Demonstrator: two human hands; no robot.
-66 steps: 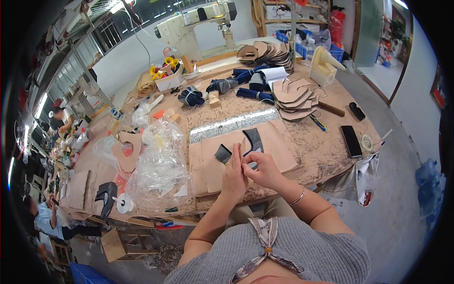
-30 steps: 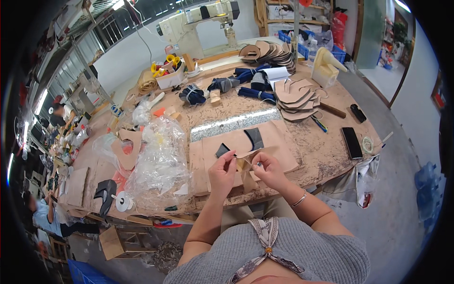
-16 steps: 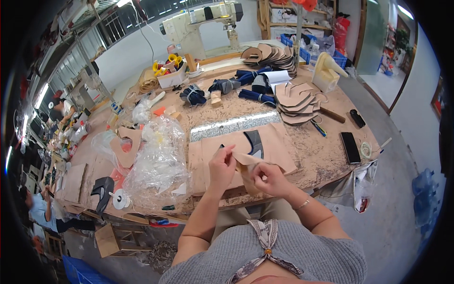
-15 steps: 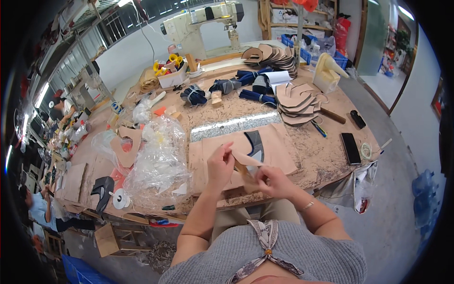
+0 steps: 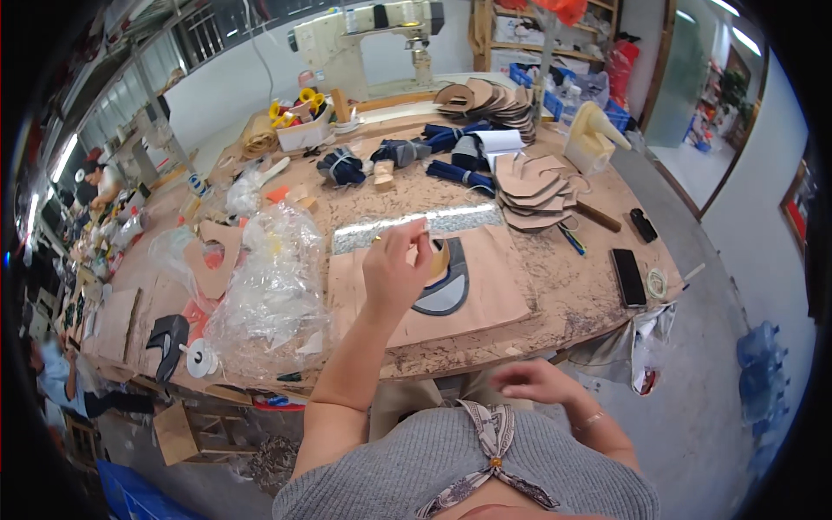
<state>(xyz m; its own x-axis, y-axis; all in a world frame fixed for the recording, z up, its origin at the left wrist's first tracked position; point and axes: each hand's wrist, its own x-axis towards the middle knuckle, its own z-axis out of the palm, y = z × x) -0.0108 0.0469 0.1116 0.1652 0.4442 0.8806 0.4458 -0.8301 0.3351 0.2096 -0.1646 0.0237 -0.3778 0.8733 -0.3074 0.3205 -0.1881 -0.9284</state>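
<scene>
My left hand [image 5: 397, 270] is over a tan sheet [image 5: 485, 316], its thumb and fingers pinched together. Whatever sits in that pinch is too small to make out. Right beside those fingertips, a curved dark grey piece [image 5: 451, 299] with a lighter grey panel lies on the sheet. A yellowish patch [image 5: 440, 263] shows inside its curve, partly hidden by the hand. My right hand [image 5: 536, 381] hangs off the front table edge above my lap, somewhat blurred, with fingers stretched out and nothing visible in them.
Clear plastic bags [image 5: 277, 269] cover the table's left part. Tan cut pieces [image 5: 533, 195] are stacked behind on the right, near a hammer-like handle [image 5: 598, 217] and a phone [image 5: 628, 277]. Tied dark bundles [image 5: 342, 166] lie farther back, before a sewing machine [image 5: 338, 56].
My right hand has left the sheet and moved down toward my lap. My left hand has risen slightly farther from me. The pale strip between the hands no longer shows; the grey piece is more exposed.
</scene>
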